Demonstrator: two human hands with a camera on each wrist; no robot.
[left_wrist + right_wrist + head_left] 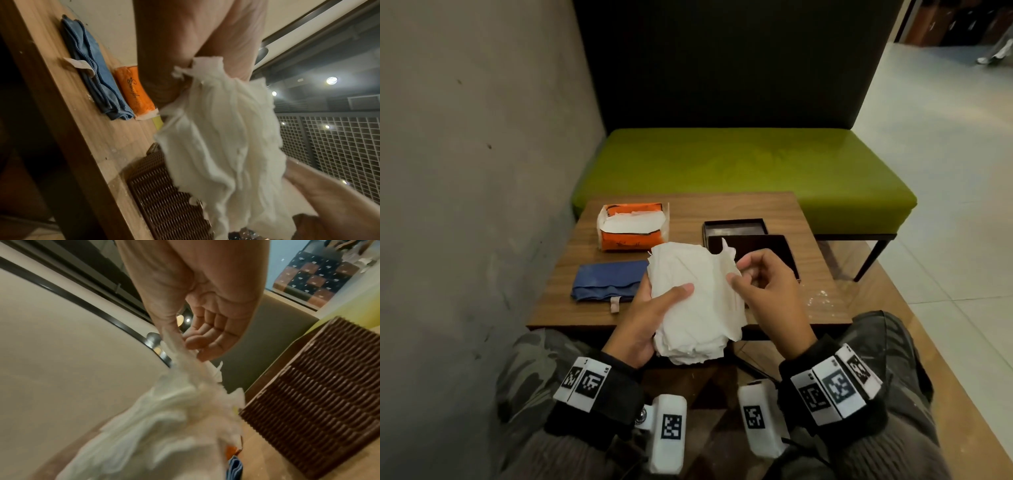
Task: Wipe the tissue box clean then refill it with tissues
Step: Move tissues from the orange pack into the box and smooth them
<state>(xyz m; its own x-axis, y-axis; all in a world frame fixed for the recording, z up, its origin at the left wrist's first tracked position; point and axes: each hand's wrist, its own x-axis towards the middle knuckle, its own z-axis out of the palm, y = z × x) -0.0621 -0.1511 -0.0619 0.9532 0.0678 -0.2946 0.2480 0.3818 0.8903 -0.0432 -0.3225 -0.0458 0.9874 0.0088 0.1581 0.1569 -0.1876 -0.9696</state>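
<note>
A thick stack of white tissues hangs above the near edge of the wooden table. My left hand grips the stack from below, thumb across its top. At the stack's right edge my right hand pinches the upper sheets between thumb and fingers. The dark brown woven tissue box lies on the table just behind my right hand, partly hidden by it. Its dark lid or tray sits open right behind it.
An orange tissue pack, torn open on top, lies at the table's back left. A folded blue cloth lies in front of it. A green bench stands behind the table, a grey wall to the left.
</note>
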